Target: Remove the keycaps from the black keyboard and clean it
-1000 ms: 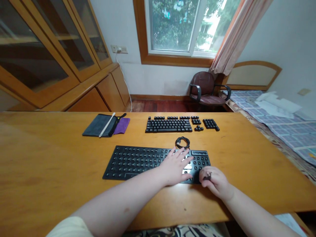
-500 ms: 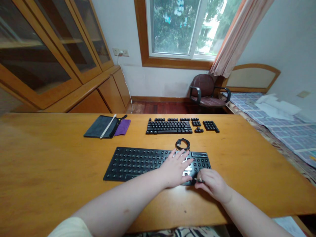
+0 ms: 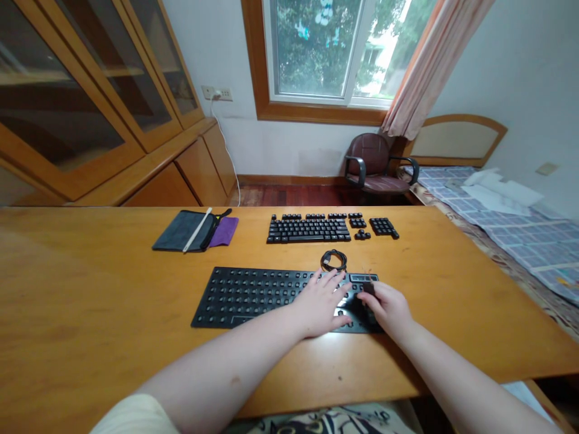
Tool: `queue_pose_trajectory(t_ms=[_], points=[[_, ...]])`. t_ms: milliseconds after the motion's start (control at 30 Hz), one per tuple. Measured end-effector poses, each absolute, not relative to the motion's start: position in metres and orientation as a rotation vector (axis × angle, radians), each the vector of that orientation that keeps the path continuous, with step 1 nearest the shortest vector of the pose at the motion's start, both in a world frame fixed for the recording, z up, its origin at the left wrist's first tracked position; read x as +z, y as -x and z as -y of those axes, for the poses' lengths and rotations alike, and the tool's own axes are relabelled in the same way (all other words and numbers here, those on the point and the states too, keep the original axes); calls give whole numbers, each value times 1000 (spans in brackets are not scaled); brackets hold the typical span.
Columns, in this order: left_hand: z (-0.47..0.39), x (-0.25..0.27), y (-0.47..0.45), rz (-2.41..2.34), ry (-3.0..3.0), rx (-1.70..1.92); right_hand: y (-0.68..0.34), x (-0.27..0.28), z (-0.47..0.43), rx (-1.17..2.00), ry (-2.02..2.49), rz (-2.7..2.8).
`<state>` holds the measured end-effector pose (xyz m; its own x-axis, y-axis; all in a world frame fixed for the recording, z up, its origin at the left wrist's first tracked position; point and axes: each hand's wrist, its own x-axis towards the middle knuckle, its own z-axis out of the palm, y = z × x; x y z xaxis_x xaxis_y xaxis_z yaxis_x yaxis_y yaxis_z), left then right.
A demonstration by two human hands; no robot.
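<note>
A black keyboard base (image 3: pixel 253 298) with its keycaps off lies on the wooden desk, switches showing. My left hand (image 3: pixel 319 304) rests flat on its right half, fingers spread. Over the number pad end, my right hand (image 3: pixel 391 308) pinches a small dark tool (image 3: pixel 369 289). Thin wire-like strands stick up from it; its exact kind is hard to make out. Behind the base lies a coiled black cable (image 3: pixel 333 260). Farther back, loose black keycaps (image 3: pixel 310 231) are laid out in keyboard order, with the number pad keycaps (image 3: pixel 383 227) in a separate block.
At the back left of the desk (image 3: pixel 90 289) lie a grey pouch (image 3: pixel 178 231), a white stick (image 3: pixel 197 231) across it and a purple cloth (image 3: pixel 224 231). Beyond the desk stand a chair (image 3: pixel 371 160), a bed (image 3: pixel 506 223) and a glass-door cabinet (image 3: pixel 149 141).
My right hand has moved up and away from the near edge of the base, and the tool now points upward. My left hand stays spread on the keyboard.
</note>
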<state>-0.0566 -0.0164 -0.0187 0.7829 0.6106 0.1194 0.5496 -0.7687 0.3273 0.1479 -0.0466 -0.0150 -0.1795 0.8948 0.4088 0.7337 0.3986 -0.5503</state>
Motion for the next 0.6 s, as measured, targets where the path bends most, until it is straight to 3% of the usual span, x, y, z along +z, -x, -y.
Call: queue_pose_trajectory(t_ms=[167, 333, 600], points=[[13, -11, 59, -914, -2443, 518, -132, 6, 23, 436, 1484, 1662], [9, -10, 57, -767, -1752, 830, -100, 11, 14, 438, 1285, 1567], [3, -19, 51, -822, -1345, 935, -100, 8, 1, 423, 1123, 1423]])
